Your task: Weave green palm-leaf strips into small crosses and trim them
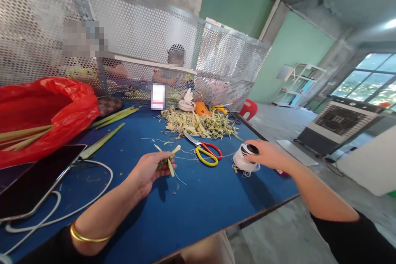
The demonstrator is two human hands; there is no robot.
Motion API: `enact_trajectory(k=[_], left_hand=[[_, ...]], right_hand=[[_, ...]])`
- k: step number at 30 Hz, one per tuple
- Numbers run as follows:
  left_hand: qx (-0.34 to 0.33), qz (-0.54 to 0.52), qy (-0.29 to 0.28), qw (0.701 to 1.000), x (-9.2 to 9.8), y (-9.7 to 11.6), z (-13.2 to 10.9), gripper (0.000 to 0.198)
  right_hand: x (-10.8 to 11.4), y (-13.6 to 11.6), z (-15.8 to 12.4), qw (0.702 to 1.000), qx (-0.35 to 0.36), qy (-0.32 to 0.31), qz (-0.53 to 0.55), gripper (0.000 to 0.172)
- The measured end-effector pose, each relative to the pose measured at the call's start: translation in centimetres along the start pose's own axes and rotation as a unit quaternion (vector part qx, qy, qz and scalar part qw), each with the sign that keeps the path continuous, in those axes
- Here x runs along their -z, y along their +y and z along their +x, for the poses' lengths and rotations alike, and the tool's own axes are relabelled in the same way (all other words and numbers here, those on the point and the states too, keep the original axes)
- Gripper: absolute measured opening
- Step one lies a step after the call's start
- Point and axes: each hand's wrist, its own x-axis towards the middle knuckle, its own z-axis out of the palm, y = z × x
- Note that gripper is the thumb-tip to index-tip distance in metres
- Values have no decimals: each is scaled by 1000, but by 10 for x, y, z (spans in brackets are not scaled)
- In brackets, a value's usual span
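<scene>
one leaf bundle point(170, 166) in left hand point(152, 168), one spool point(242, 161) in right hand point(268, 154)

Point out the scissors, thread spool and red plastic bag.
Scissors point(199, 144), head view: where the blades meet the handles.
Thread spool point(241, 160), head view: on the white windings, beside the right hand's point(266, 153) fingers.
Red plastic bag point(81, 105), head view: on the crumpled rim.

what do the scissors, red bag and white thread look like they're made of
Scissors: shiny metal blades, from their grey gleam; smooth red and yellow handles, probably plastic. Red bag: likely thin glossy plastic, from its crinkled highlights. White thread: matte, loose strands, perhaps cotton or synthetic.
</scene>
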Motion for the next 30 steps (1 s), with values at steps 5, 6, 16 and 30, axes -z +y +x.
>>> enact_trajectory(k=[5, 6, 16, 30], left_hand=[[-12, 0, 3, 1000, 4, 4, 4, 10], [-14, 1, 3, 1000, 5, 5, 4, 10], [-12, 3, 15, 1000, 5, 7, 3, 7], [-22, 38, 11, 999, 5, 5, 2, 17]], right_hand=[[2, 6, 22, 996, 56, 58, 26, 53], [2, 7, 26, 996, 54, 65, 26, 54], [-44, -37, -33, 993, -64, 87, 42, 31], [3, -70, 22, 985, 94, -16, 145, 12]])
